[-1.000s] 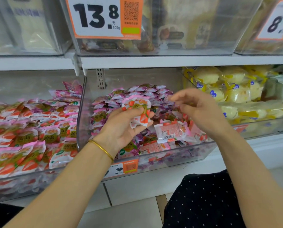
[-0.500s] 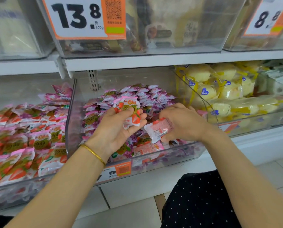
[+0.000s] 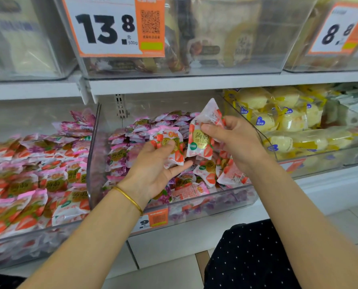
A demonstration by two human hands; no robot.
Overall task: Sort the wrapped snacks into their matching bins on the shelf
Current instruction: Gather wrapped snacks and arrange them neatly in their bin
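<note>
My left hand point(image 3: 153, 165) holds a pink strawberry-print snack pack point(image 3: 169, 147) over the middle clear bin point(image 3: 194, 207). My right hand point(image 3: 236, 142) pinches a second strawberry pack point(image 3: 203, 138) lifted upright just beside the first. The middle bin holds mostly purple-wrapped snacks point(image 3: 138, 132) at the back, with several strawberry packs point(image 3: 226, 174) mixed in at the front right. The left bin point(image 3: 38, 232) is heaped with matching strawberry packs point(image 3: 32, 180).
A right bin point(image 3: 311, 165) holds yellow-wrapped cakes point(image 3: 286, 122). The upper shelf point(image 3: 174, 82) carries clear bins with price tags 13.8 point(image 3: 109, 28) and 8.8 point(image 3: 338, 32). A small orange tag point(image 3: 153, 220) sits on the middle bin's front. White floor tiles lie below.
My right hand reached down into the middle bin, took a strawberry pack and lifted it up beside the pack in my left hand. The camera drew closer.
</note>
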